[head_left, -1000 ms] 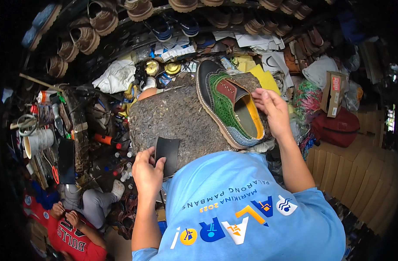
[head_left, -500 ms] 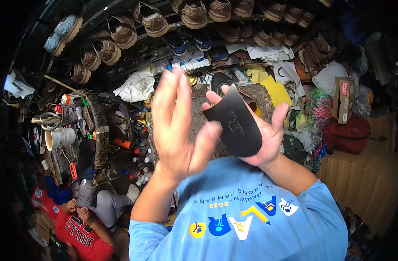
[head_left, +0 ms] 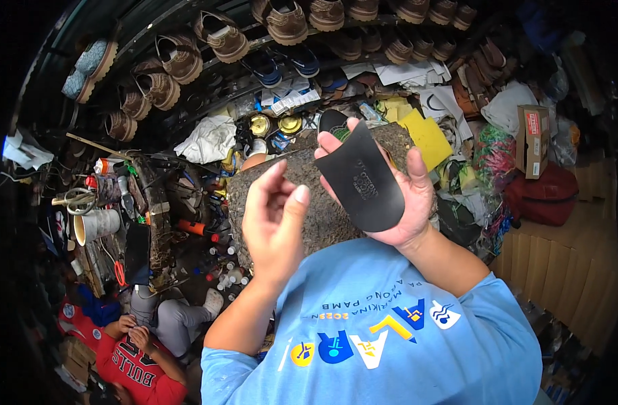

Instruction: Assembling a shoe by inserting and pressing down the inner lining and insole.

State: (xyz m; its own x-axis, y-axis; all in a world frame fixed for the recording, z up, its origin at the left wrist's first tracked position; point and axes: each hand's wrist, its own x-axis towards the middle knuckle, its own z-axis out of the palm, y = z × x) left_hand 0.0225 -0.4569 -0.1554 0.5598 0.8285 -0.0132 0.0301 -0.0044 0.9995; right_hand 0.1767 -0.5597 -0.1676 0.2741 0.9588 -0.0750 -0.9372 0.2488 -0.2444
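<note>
On the upturned palm of my right hand (head_left: 417, 206) lies a black heel-shaped insole piece (head_left: 363, 192), rounded at the near end and concave at the far end, with a stamped mark. The fingers support it from behind and the thumb stands apart from its edge. My left hand (head_left: 274, 226) is raised to the left of it, fingers loosely curled, thumb apart, with nothing in it. Both hands are above a rough, worn work block (head_left: 309, 182). Beyond the right fingertips, a dark rounded item (head_left: 332, 120) is partly hidden.
Brown shoes (head_left: 287, 25) line racks along the back. Yellow sheets (head_left: 427, 140) and open tins (head_left: 290, 124) lie behind the block. At left are a white cup (head_left: 96, 226) and orange-handled scissors (head_left: 119, 273); a person in red (head_left: 137, 361) sits lower left. A red bag (head_left: 542, 196) is at right.
My left hand has dropped and its fingers, earlier stretched upward and blurred, are now curled. The right hand with the insole piece has shifted slightly left and up.
</note>
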